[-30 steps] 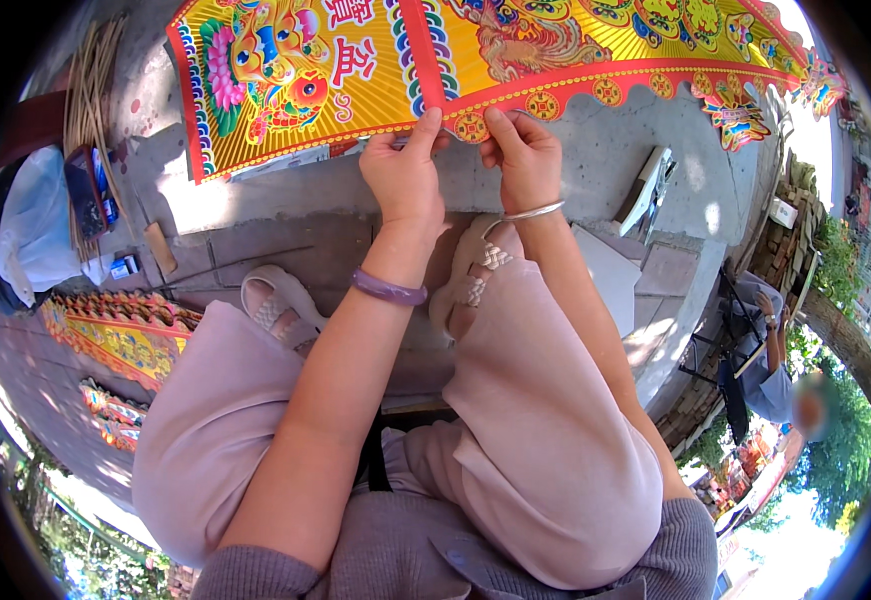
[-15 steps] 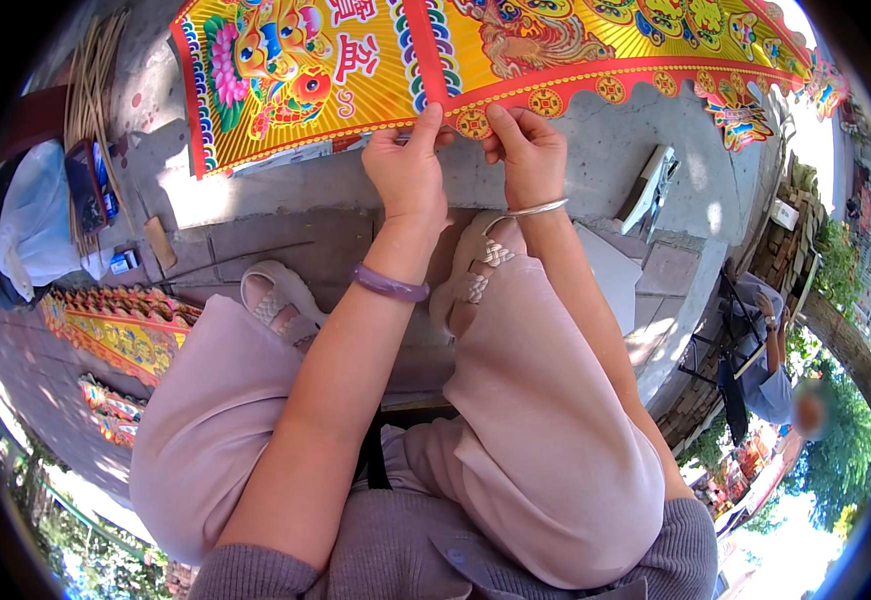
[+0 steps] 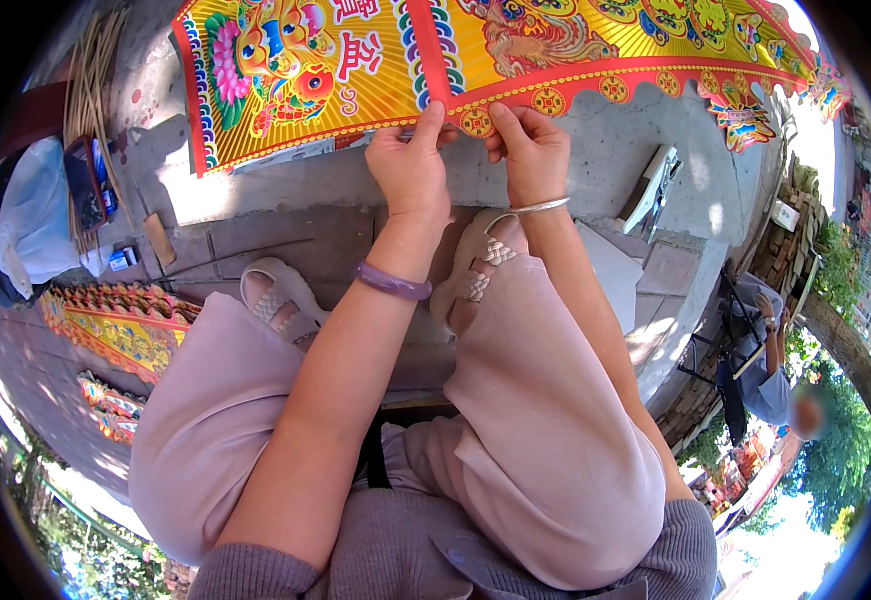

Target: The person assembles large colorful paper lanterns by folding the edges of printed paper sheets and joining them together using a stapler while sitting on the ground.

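Note:
A large red and yellow printed paper sheet (image 3: pixel 381 85), decorated with a lotus, fish and coin patterns, stretches across the top of the view. My left hand (image 3: pixel 409 165) pinches its near edge at the red strip between two panels, thumb on top. Just to the right, my right hand (image 3: pixel 533 155) grips the same edge beside a round coin print, thumb and forefinger pressed together. Both sets of fingertips partly vanish under the paper. A purple bangle (image 3: pixel 394 283) circles my left forearm, and a silver bangle (image 3: pixel 541 206) my right wrist.
A white stapler-like tool (image 3: pixel 648 190) lies on the paving at right. Thin sticks (image 3: pixel 86 90), a pale plastic bag (image 3: pixel 38 215) and a small wooden block (image 3: pixel 160 241) are at left, above more printed paper pieces (image 3: pixel 131 335). Another person (image 3: pixel 761 350) sits at far right.
Almost nothing differs. Both hands and the paper edge sit very slightly further right, with the same grip.

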Demonstrator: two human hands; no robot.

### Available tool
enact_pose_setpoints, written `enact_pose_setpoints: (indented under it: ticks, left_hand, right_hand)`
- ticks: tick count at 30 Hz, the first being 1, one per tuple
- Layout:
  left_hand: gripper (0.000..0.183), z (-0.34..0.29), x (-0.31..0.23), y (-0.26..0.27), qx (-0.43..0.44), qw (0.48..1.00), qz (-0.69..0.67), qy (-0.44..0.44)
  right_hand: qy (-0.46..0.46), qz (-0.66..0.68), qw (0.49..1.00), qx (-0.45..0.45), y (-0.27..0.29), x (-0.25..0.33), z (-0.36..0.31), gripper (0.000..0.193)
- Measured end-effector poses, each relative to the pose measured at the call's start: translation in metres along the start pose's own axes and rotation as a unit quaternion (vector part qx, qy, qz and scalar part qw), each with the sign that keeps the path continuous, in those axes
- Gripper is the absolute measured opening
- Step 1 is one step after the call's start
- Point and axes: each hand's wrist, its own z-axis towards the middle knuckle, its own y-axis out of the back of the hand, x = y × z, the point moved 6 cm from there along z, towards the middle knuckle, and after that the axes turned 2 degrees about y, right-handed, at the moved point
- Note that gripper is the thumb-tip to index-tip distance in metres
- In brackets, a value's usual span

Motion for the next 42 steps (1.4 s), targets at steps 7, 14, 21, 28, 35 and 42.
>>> enact_pose_setpoints:
  ticks: [7,14,21,28,35,42]
  left_hand:
    - [0.011,0.000,0.002,0.000,-0.008,1.000,0.001,-0.005]
    - [0.020,-0.021,0.017,0.018,-0.012,0.998,0.000,0.063]
    - [0.012,-0.015,0.033,-0.003,0.075,0.979,-0.094,0.167]
    - [0.015,-0.011,0.027,-0.006,0.065,0.992,-0.041,0.104]
    - [0.012,-0.011,0.018,-0.010,0.067,0.994,-0.036,0.081]
    - [0.013,-0.012,0.018,-0.011,0.070,0.994,-0.041,0.072]
  right_hand:
    - [0.000,-0.004,1.000,0.000,0.001,-0.001,0.000,0.019]
    - [0.011,-0.022,1.000,-0.014,0.002,0.001,0.001,0.020]
    - [0.000,-0.010,1.000,-0.004,0.003,0.003,-0.002,0.018]
    - [-0.008,-0.035,0.999,0.018,0.025,-0.003,0.003,0.026]
    - [0.133,-0.732,0.606,-0.280,0.210,0.024,-0.004,0.073]
    - [-0.009,-0.666,0.718,-0.202,0.253,0.001,-0.005,0.065]
